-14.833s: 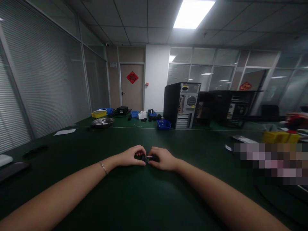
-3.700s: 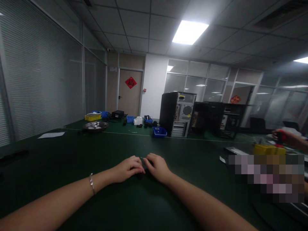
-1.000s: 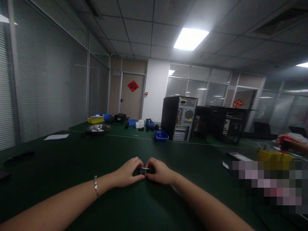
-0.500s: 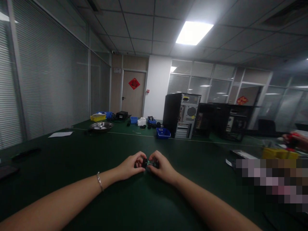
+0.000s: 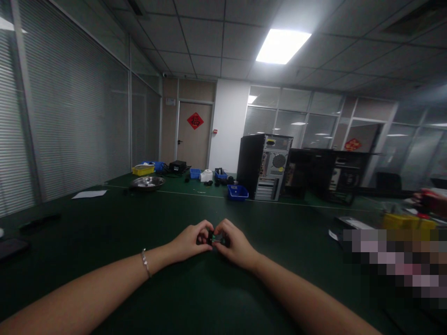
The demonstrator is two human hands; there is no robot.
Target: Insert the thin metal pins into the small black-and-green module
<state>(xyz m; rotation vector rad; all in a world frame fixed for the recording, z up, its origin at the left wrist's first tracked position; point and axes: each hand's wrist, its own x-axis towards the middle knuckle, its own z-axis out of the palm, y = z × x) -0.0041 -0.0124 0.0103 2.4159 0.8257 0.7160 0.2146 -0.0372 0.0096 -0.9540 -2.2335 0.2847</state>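
Over the green tabletop [image 5: 167, 288], my left hand [image 5: 188, 242] pinches a small black part [image 5: 210, 237] between thumb and fingers. Facing it closely, my right hand [image 5: 239, 244] grips a small piece with green, circuit-board-like edges [image 5: 218, 238] and a dark body. The two pieces meet or nearly meet between my fingertips; whether they are joined I cannot tell. My fingers hide much of both.
Ahead stand a blue bin [image 5: 237, 193] and a computer tower [image 5: 267, 167]. Farther left are a metal bowl [image 5: 147, 184], a paper sheet [image 5: 89, 194] and a yellow tray [image 5: 143, 170]. At right, another person's hand [image 5: 424, 199] is near yellow containers [image 5: 408, 224].
My right hand has shifted slightly left, bringing its fingertips closer to the black part. The green-edged piece has turned a little and shows more of its surface.
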